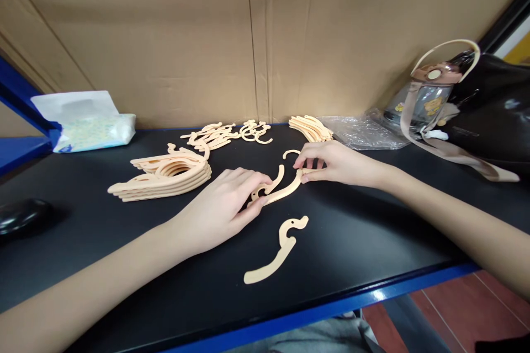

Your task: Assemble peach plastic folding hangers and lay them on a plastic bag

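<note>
My left hand (229,198) is closed in a pinch on a beige plastic hanger arm (284,193), at its curved, holed end. My right hand (331,162) pinches the far end of the same piece, its fingertips partly hiding it. Between and beyond the hands lies a small loose hook (291,153). On the table nearer to me rests another curved hanger arm (271,267) with a rounded, holed end. To the left of my left hand is a neat stack of folded hangers (165,176).
Behind lie a loose heap of hanger pieces (213,135), several hooks (254,130) and a row of hanger arms (310,128). A clear plastic bag (368,131), strapped bottle (433,96) and black bag (492,116) stand right. Left are a tissue pack (95,131) and black mouse (22,215).
</note>
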A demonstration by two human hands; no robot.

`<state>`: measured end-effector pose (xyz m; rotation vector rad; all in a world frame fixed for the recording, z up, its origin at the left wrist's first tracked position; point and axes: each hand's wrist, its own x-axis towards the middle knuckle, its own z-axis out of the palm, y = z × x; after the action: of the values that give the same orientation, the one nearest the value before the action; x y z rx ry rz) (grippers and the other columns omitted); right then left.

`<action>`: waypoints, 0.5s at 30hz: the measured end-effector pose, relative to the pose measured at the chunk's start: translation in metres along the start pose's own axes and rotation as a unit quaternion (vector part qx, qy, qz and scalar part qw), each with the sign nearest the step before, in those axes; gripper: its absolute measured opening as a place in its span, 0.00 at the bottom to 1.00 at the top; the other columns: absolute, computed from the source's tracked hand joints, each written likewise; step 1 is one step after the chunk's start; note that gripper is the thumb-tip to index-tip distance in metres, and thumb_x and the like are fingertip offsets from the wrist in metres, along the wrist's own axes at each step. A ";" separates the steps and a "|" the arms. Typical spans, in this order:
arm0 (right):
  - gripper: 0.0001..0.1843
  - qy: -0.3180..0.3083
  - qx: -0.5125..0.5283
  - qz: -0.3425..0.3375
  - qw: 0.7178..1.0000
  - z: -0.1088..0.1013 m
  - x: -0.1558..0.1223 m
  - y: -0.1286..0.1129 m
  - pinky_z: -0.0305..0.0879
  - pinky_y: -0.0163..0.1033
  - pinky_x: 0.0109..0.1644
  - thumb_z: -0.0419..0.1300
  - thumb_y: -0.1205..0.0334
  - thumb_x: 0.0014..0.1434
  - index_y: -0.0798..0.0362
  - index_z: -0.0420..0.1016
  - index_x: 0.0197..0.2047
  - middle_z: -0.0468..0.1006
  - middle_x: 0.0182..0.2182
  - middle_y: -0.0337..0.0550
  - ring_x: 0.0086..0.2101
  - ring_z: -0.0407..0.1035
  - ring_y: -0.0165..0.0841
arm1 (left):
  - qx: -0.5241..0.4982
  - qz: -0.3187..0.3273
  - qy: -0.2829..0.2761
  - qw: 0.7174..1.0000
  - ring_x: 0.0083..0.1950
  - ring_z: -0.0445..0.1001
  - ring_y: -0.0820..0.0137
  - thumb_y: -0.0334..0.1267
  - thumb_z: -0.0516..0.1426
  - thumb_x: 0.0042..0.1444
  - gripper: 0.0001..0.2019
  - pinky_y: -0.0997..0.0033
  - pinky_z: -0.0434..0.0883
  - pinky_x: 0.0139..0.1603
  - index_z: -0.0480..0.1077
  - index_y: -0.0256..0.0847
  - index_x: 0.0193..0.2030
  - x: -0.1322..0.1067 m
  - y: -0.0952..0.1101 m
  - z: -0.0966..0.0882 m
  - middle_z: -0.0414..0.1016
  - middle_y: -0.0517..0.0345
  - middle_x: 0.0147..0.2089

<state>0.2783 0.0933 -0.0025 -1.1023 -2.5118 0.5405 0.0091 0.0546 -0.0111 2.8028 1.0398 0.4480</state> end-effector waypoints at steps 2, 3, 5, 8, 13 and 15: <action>0.11 0.012 -0.010 0.003 1.000 0.002 0.001 -0.002 0.65 0.36 0.37 0.62 0.57 0.57 0.55 0.74 0.40 0.74 0.36 0.43 0.34 0.69 0.30 | 0.020 0.000 0.005 1.000 0.47 0.69 0.64 0.42 0.51 0.65 0.12 0.62 0.65 0.48 0.64 0.42 0.52 0.001 0.000 0.001 0.72 0.56 0.49; 0.11 0.017 -0.013 0.006 1.000 0.003 0.001 -0.003 0.65 0.36 0.36 0.62 0.56 0.57 0.55 0.74 0.39 0.74 0.35 0.42 0.34 0.69 0.30 | 0.026 0.002 0.003 1.000 0.47 0.68 0.64 0.42 0.51 0.64 0.12 0.62 0.65 0.48 0.63 0.42 0.52 0.001 0.000 0.001 0.71 0.56 0.50; 0.11 0.022 -0.016 0.017 0.999 0.005 0.001 -0.004 0.64 0.36 0.35 0.63 0.56 0.57 0.55 0.73 0.38 0.74 0.33 0.41 0.33 0.69 0.31 | 0.029 0.007 -0.004 1.000 0.47 0.68 0.64 0.39 0.50 0.65 0.11 0.63 0.65 0.47 0.63 0.42 0.52 0.001 -0.001 0.001 0.71 0.56 0.49; 0.11 0.022 -0.024 0.026 0.999 0.006 0.002 -0.005 0.63 0.36 0.35 0.63 0.55 0.56 0.55 0.74 0.38 0.74 0.32 0.40 0.33 0.68 0.31 | 0.039 0.018 -0.020 0.999 0.45 0.68 0.65 0.33 0.45 0.66 0.11 0.63 0.65 0.46 0.64 0.41 0.51 0.001 -0.003 0.001 0.71 0.55 0.48; 0.10 0.017 -0.022 -0.001 1.000 0.007 0.001 -0.004 0.62 0.35 0.38 0.62 0.56 0.58 0.53 0.74 0.40 0.75 0.37 0.39 0.35 0.67 0.30 | 0.057 0.049 -0.014 0.997 0.51 0.67 0.64 0.24 0.42 0.63 0.17 0.61 0.66 0.50 0.64 0.41 0.52 0.002 -0.007 0.004 0.70 0.53 0.53; 0.09 0.007 -0.012 -0.008 1.000 0.007 0.000 -0.006 0.62 0.35 0.38 0.62 0.58 0.59 0.52 0.73 0.41 0.75 0.37 0.38 0.35 0.68 0.29 | 0.083 0.052 0.008 0.995 0.52 0.67 0.62 0.24 0.43 0.63 0.17 0.60 0.66 0.50 0.65 0.40 0.52 0.002 -0.008 0.004 0.69 0.52 0.54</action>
<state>0.2710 0.0882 -0.0059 -1.0889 -2.5197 0.4984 0.0072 0.0622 -0.0162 3.0172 0.9793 0.4121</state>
